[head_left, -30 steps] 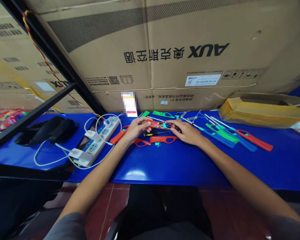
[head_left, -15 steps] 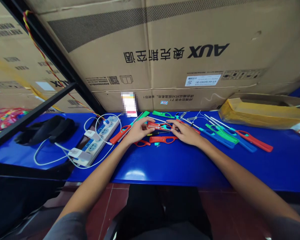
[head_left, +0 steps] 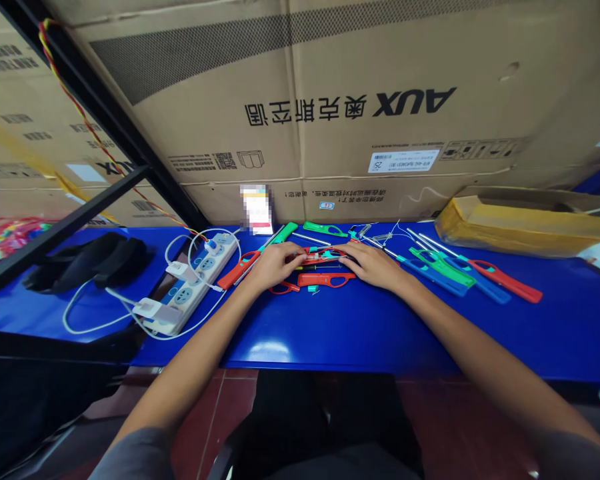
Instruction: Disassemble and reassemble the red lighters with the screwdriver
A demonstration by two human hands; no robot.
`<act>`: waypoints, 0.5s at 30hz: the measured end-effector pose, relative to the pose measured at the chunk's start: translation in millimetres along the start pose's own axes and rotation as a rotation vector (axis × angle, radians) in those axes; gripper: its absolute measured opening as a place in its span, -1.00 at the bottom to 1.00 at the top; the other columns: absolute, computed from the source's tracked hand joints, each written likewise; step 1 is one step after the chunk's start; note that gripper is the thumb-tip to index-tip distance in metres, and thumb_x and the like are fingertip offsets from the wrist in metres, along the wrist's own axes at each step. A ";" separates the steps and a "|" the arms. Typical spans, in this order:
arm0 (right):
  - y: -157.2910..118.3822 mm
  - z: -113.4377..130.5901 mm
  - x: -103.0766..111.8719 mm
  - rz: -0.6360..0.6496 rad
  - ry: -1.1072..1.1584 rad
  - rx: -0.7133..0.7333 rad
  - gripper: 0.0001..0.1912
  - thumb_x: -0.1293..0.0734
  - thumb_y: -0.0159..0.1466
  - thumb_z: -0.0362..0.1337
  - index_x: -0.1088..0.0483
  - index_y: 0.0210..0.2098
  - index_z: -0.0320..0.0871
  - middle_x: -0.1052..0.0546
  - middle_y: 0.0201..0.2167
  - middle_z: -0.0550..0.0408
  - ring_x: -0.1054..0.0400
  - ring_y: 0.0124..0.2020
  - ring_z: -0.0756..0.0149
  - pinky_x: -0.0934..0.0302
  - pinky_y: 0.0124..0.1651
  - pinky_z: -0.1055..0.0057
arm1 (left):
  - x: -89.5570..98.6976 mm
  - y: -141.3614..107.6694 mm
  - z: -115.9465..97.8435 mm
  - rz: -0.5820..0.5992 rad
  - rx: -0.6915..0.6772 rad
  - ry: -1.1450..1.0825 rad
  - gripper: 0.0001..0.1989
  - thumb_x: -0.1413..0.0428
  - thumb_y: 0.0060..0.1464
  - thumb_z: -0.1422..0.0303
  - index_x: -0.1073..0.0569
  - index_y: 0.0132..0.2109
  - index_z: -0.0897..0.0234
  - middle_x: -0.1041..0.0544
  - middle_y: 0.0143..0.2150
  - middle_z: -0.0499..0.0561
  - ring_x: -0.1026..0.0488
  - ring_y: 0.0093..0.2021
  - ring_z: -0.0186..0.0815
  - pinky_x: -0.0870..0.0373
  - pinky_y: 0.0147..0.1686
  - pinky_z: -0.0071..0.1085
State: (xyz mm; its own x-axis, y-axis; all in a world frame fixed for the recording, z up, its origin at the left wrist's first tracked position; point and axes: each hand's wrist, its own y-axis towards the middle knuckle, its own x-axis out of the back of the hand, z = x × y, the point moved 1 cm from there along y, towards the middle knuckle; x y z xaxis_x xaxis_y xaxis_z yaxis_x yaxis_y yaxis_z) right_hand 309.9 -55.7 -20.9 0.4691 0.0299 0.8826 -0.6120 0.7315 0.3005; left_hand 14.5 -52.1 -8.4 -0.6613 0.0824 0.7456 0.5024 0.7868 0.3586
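Observation:
Between my two hands is a red lighter casing (head_left: pixel 324 255), lying open with a whitish part and a teal part inside. My left hand (head_left: pixel 276 265) pinches its left end with the fingertips. At the other end, the fingers of my right hand (head_left: pixel 373 265) are closed on it, partly covering it. Just in front lies a red casing piece (head_left: pixel 325 279) with a trigger loop, beside a small teal part (head_left: pixel 313 289). A green casing piece (head_left: pixel 325 229) rests behind my hands. Left of my left hand is a red lighter piece (head_left: pixel 240 270).
Blue and red long-necked lighters (head_left: pixel 505 280) lie at the right. A white power strip (head_left: pixel 195 287) with chargers and cables sits at the left, near a black strap-like item (head_left: pixel 87 260). A lit phone (head_left: pixel 258 210) leans on the cardboard (head_left: pixel 330 160). An open yellow-taped box (head_left: pixel 520 227) stands back right.
Both hands have come down slightly with the red lighter casing, which now lies lower and flatter. My left fingers have shifted at its left end. The loose parts around stay put.

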 end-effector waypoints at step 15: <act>0.9 1.5 -3.1 -0.061 -0.024 0.071 -0.71 -0.21 0.54 -0.25 -0.56 0.05 -0.05 -0.60 -0.05 -0.09 -0.47 0.04 0.03 -0.40 0.15 0.01 | -2.5 -0.5 -3.6 -0.147 0.047 -0.010 -0.75 -0.16 0.39 0.24 -0.55 0.11 0.22 -0.67 0.06 0.13 -0.58 0.03 -0.11 -0.45 0.06 -0.23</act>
State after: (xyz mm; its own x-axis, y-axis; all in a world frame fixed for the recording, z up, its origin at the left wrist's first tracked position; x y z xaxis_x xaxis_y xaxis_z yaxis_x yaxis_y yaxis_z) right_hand 307.0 -56.1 -22.8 0.4921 -0.0306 0.8700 -0.6268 0.6811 0.3784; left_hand 17.9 -54.9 -8.4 -0.7311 -0.0301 0.6816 0.3732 0.8187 0.4364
